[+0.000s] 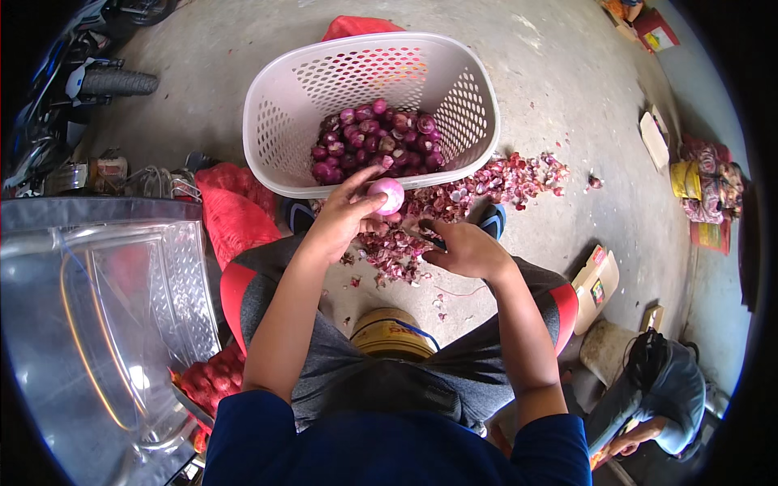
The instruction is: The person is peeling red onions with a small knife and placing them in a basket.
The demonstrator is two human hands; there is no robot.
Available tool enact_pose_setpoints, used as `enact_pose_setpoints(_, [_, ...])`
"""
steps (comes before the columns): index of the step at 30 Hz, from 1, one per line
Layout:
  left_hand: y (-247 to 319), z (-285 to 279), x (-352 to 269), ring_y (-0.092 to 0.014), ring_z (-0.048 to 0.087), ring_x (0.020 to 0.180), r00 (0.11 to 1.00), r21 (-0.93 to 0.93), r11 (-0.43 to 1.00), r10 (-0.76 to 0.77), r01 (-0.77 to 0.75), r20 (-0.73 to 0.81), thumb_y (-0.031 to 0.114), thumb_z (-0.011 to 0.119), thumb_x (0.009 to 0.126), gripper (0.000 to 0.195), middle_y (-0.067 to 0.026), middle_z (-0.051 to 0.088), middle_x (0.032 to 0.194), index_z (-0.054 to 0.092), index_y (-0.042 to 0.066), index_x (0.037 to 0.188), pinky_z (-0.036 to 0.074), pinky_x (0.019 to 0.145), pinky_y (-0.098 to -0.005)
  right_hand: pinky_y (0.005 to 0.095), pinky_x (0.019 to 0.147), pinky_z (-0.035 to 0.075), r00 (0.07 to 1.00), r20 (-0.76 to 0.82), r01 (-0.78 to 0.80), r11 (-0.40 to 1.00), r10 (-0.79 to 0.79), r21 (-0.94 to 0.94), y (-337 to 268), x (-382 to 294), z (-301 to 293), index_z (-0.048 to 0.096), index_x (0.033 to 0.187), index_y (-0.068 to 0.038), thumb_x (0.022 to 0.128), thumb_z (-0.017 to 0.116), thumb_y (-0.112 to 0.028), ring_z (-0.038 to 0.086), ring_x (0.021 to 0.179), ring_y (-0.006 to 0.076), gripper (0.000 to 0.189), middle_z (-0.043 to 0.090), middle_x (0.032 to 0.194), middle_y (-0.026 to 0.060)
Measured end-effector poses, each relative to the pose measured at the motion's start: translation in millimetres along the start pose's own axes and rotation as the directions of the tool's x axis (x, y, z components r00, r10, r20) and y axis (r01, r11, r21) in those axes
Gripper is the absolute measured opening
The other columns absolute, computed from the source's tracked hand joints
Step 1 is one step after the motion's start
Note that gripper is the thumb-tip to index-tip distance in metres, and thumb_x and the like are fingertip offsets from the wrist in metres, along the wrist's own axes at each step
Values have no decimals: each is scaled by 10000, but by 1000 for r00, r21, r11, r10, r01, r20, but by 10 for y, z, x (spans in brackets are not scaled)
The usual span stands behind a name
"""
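Between the fingers and thumb of my left hand (343, 219) is a peeled red onion (387, 195), pale pink and shiny. It is held just over the near rim of a white perforated plastic basket (267, 79). My right hand (471, 246) is curled around a small dark-handled knife (434, 240), its blade pointing left below the onion and partly hard to make out. Inside the basket lies a heap of red onions (377, 136). Papery onion skins (395, 252) are spread on the concrete between my feet and along the basket's right side.
Red mesh sacks (234, 206) stand by my left knee, beside a metal sidecar (109, 328). A yellow bucket (389, 331) is beneath me. Motorcycles (91, 79) are at the upper left. Another person (659, 389) sits at the lower right near a cardboard piece (595, 285).
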State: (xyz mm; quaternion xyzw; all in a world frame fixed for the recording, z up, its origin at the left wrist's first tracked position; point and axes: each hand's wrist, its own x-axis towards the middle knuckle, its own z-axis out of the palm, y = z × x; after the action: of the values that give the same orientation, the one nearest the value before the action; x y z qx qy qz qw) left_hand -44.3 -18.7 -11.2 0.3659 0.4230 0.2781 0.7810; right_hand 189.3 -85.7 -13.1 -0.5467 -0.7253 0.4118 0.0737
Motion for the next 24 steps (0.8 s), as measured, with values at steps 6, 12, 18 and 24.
enact_pose_setpoints(6, [-91, -90, 72, -247, 683, 912, 993, -218, 974, -39, 63, 113, 150, 518, 935, 454, -117, 632, 1147, 431, 64, 1373, 542, 759, -338, 497, 722, 479, 994, -65, -84, 996, 85, 23, -28, -69, -85, 567, 956, 25, 815, 678, -270, 629, 821, 434, 345, 634, 807, 264])
enact_pose_setpoints(12, [-94, 41, 25, -122, 628, 819, 1000, 239, 971, -18, 14, 11, 127, 640, 882, 458, -55, 648, 1025, 515, 57, 1316, 499, 701, -245, 444, 758, 500, 942, -307, -51, 962, 136, 269, -69, 43, -65, 599, 959, 23, 830, 689, -229, 664, 846, 381, 296, 662, 845, 242])
enact_pose_setpoints(18, [-181, 69, 30, -86, 618, 830, 980, 357, 933, -33, -40, 196, 91, 683, 854, 532, -49, 651, 1043, 502, 56, 1353, 507, 672, -238, 404, 753, 519, 887, -458, 140, 917, 52, 374, -76, 175, 31, 645, 1028, -2, 831, 696, -151, 685, 834, 334, 252, 689, 887, 191])
enact_pose_setpoints(24, [-90, 52, 27, -209, 673, 916, 976, 69, 988, -146, 137, 160, 106, 607, 900, 505, -121, 644, 1109, 439, 41, 1373, 564, 762, -314, 420, 703, 515, 863, -469, 33, 905, 188, 424, -127, 101, -78, 648, 993, -5, 828, 687, -139, 666, 804, 381, 216, 671, 844, 222])
